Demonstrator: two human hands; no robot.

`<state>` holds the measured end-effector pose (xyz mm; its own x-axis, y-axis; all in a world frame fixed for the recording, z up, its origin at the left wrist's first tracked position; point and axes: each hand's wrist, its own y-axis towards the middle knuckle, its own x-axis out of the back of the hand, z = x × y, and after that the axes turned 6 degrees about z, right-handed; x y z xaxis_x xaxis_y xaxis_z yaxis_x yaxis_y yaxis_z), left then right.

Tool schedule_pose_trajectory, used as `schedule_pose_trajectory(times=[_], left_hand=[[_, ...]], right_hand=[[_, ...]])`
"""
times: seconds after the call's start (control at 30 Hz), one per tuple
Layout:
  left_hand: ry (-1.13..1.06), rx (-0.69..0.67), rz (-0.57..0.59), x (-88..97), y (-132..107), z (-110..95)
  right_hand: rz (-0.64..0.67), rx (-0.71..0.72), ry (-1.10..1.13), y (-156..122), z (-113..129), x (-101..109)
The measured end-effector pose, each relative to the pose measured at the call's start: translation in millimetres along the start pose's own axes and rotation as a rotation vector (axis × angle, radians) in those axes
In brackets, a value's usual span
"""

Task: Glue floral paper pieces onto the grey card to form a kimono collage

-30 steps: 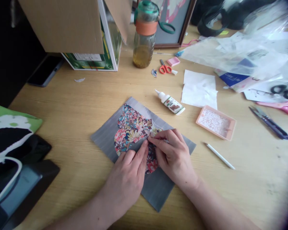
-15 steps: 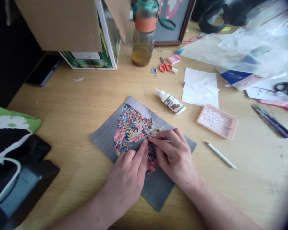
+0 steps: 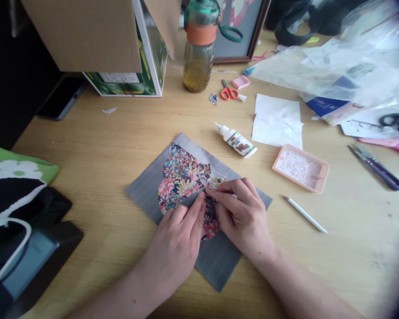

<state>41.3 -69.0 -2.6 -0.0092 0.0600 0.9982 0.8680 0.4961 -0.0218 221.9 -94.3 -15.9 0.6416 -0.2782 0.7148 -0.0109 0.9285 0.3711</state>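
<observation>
A grey square sheet [image 3: 216,268] lies turned cornerwise on the table, with flower-print cutout pieces [image 3: 182,170] flat on top of it. My left hand [image 3: 177,241] rests on the sheet and the print, fingers stretched out and fingertips pressing near the inner edge of the pieces. Right beside those fingertips, my right hand [image 3: 244,212] has its thumb and fingers pinched together at the print. A small pale bit shows by its fingers, but what they hold is mostly hidden. A white glue bottle [image 3: 237,141] lies on its side beyond the sheet.
To the right are a tray of small beads [image 3: 299,168], a white pencil [image 3: 306,215], thread snips [image 3: 377,166] and white paper [image 3: 277,119]. Farther back stand orange-handled scissors [image 3: 228,92], a drink bottle [image 3: 199,57] and a box [image 3: 129,82]. A phone [image 3: 60,99] lies left.
Almost nothing differs. Both hands keep their places on the print, with at most a very slight shift of the right fingers.
</observation>
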Motion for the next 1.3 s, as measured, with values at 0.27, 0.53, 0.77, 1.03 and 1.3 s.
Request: schedule_pose_trajectory(times=[0.27,0.53,0.77,1.03,1.3], left_hand=[[-0.241,0.029,-0.093,-6.2,-3,9],[-0.570,0.090,-0.368,2.0,-17,29],[-0.566,0.116,-0.406,2.0,-21,38],[-0.421,0.351,-0.438,4.3,-21,66],[-0.201,0.450,-0.190,0.7,-26,73]], right_hand=[[-0.058,-0.067,0.036,0,-5,-3],[-0.004,0.036,0.034,0,-6,-3],[-0.013,-0.020,0.001,0,-6,-7],[0.059,-0.071,-0.280,1,11,5],[0.228,-0.068,-0.612,-41,26,23]])
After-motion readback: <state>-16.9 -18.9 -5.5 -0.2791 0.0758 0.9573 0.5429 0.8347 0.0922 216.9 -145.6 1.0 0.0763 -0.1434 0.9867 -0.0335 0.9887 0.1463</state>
